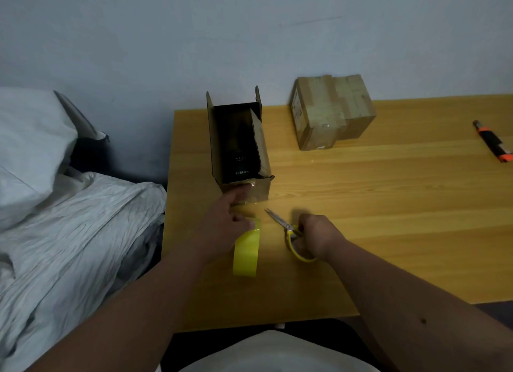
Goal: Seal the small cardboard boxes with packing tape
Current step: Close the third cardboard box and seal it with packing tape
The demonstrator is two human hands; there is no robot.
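An open cardboard box point(261, 189) with its flaps up stands at the table's left, a black inner box visible inside. My left hand point(224, 224) holds the yellow tape roll point(247, 249) with thumb and lower fingers, while its index finger presses on the near face of the box. A clear strip seems to run from the roll to the box. My right hand point(316, 237) grips the yellow handles of scissors point(280, 221), blades slightly apart and pointing toward the tape. Two taped cardboard boxes point(330, 113) sit at the back.
The wooden table point(388, 205) stands against a grey wall. An orange and black utility knife point(492, 142) lies at the far right. A bed with rumpled white bedding point(69, 218) borders the table's left edge.
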